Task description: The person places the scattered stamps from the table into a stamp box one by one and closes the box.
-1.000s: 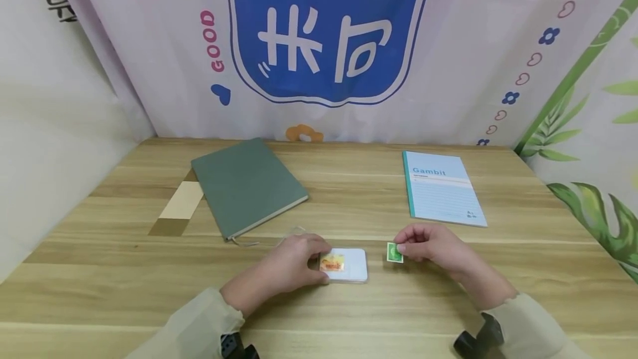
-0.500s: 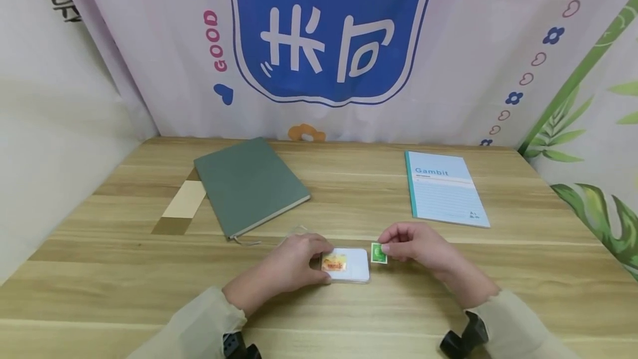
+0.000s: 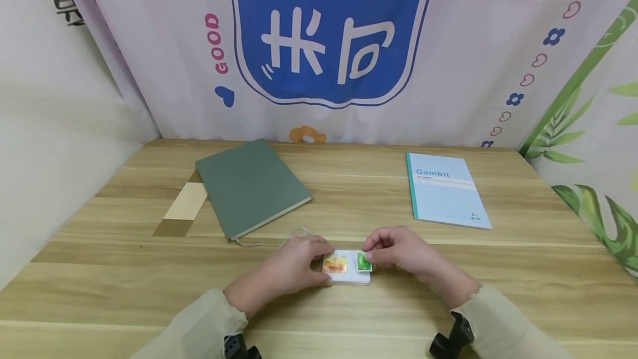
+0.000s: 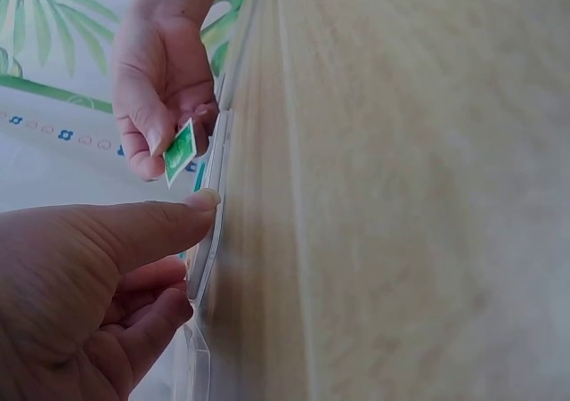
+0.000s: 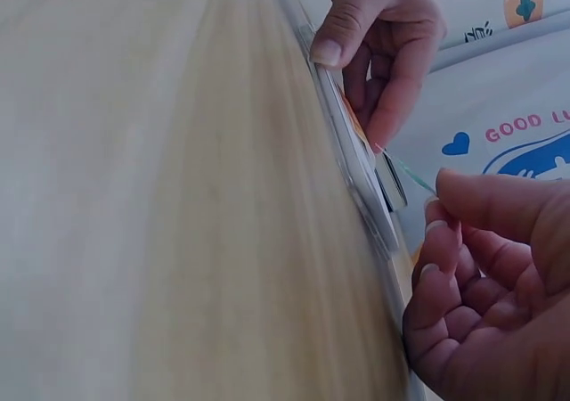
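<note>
My left hand grips a small white rounded-corner card by its near and far edges, thumb on the near side. A yellow-orange stamp-like sticker lies on the left part of this card. Between thumb and fingers, my right hand pinches a small green stamp with a white border. In the head view the stamp overlaps the card's right end. From the left wrist, the green stamp appears tilted and off the card's surface. Clear plastic shows at the card's far left end, partly hidden by my left hand.
A dark green notebook lies behind my left hand, its ribbon trailing forward. To the back right lies a light blue notebook. All rest on a wood-grain table, with a printed curtain along its back edge.
My right hand has moved left with the green stamp, from bare table beside the card to over the card's right end. My left hand keeps its hold on the card.
</note>
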A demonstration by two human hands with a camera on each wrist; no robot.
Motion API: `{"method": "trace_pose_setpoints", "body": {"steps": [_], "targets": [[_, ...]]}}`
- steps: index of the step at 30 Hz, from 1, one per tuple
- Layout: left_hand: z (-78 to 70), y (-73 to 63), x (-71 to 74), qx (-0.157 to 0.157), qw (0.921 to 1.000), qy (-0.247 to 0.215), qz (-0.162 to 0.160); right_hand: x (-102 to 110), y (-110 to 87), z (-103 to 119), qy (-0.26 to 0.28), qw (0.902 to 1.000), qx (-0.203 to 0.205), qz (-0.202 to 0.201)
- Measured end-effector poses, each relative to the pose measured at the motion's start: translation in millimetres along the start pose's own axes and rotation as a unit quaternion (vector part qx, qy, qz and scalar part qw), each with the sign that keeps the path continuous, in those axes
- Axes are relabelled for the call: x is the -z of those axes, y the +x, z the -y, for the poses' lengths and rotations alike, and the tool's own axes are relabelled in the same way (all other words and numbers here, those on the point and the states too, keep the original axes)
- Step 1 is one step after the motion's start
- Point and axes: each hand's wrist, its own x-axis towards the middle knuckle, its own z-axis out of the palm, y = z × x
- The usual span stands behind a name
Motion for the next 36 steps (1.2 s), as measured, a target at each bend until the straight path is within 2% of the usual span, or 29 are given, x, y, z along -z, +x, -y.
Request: {"method": "trace_pose_setpoints", "body": {"steps": [8, 12, 25, 31, 36], "targets": [[-0.5, -0.7, -1.0, -0.002, 1.0, -0.003, -0.001, -8.4, 0.9, 2.2, -0.015, 0.9998, 0.011, -0.004], [-0.5, -1.1, -1.8, -0.005, 1.0, -0.004, -0.003, -12.1, 2.6, 0.9, -0.046, 0.9986, 0.018, -0.02], [-0.3, 0.8, -2.8, 0.004, 1.0, 0.002, 0.004, -24.0, -0.8, 2.3, -0.132, 0.9862, 0.025, -0.096], [-2.2, 1.2, -0.5, 0.01, 0.9999, 0.003, 0.009, -25.3, 1.0, 2.1, -0.155, 0.9819, 0.03, -0.105], [-3.2, 1.9, 0.6, 0.005, 0.9996, 0.024, 0.013, -26.2, 3.4, 2.1, -0.164, 0.9795, 0.03, -0.112]]}}
